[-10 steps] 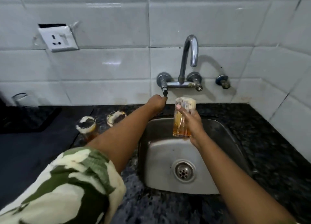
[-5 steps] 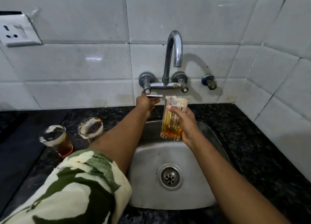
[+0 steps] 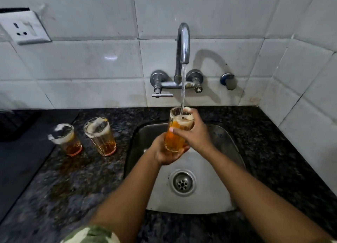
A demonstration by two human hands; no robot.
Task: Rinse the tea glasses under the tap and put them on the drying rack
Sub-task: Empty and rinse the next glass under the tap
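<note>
Water runs from the chrome tap into a tea glass that I hold upright over the steel sink. The glass holds amber liquid with white foam at its rim. My right hand grips its side and rim. My left hand cups its base from below. Two more tea glasses stand on the dark granite counter left of the sink: one near the sink, another further left, both with amber dregs and foam.
The tap's left lever sticks out sideways below the spout base. A white wall socket sits on the tiles at upper left. A dark mat or tray covers the counter at far left. The sink drain lies below my hands.
My left hand has left the tap lever and come down under the glass. Water now flows from the spout into the glass, which has moved under the stream.
</note>
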